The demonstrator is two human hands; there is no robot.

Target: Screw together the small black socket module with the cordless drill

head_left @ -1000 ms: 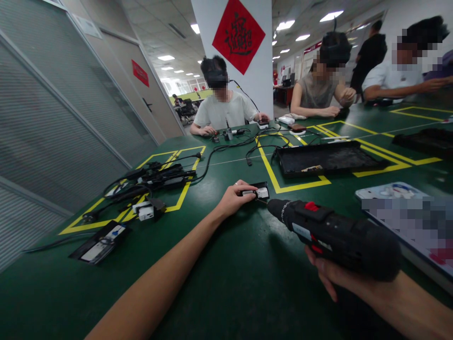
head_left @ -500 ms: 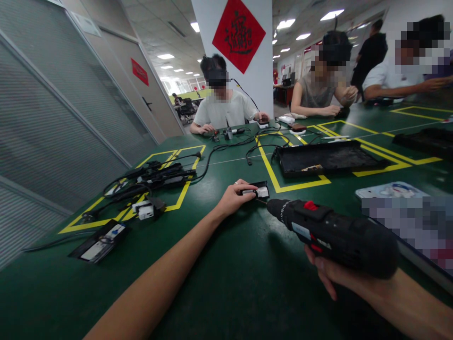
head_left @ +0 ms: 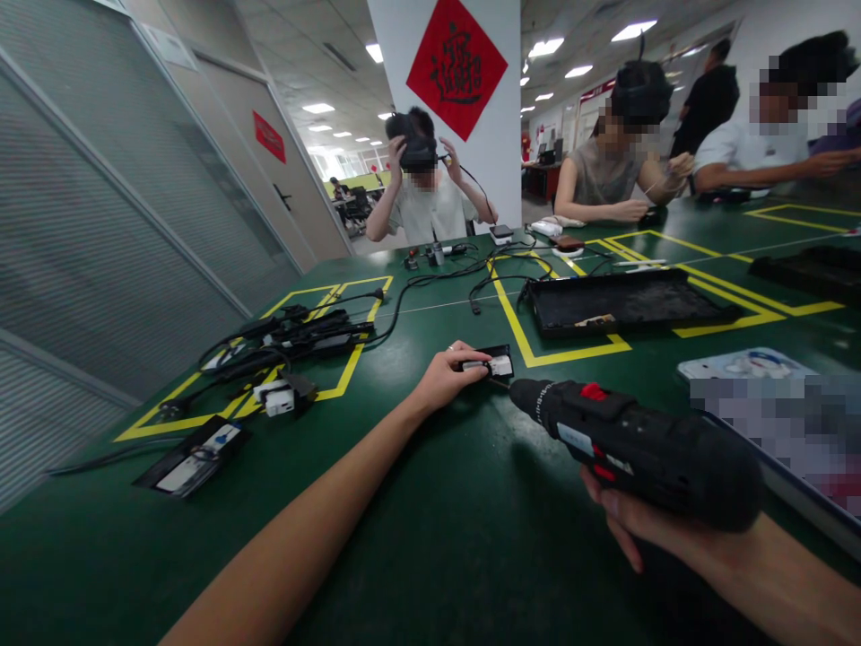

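Note:
My left hand (head_left: 444,377) reaches forward over the green table (head_left: 430,538) and pinches the near end of a small black power adapter (head_left: 490,363) with a white label, holding it flat on the surface. My right hand (head_left: 636,529) grips a black cordless screwdriver (head_left: 632,444) with a red switch from below. Its bit points at the adapter's near right corner and touches it or nearly so.
A pile of black adapters and cables (head_left: 289,336) lies at the left inside yellow tape lines, and an opened adapter (head_left: 195,456) sits nearer. A black tray (head_left: 625,301) is behind. A board (head_left: 773,404) lies at the right. Three people sit across the table.
The person opposite has raised both hands to the headset. My hands, the adapter and the screwdriver have stayed almost where they were.

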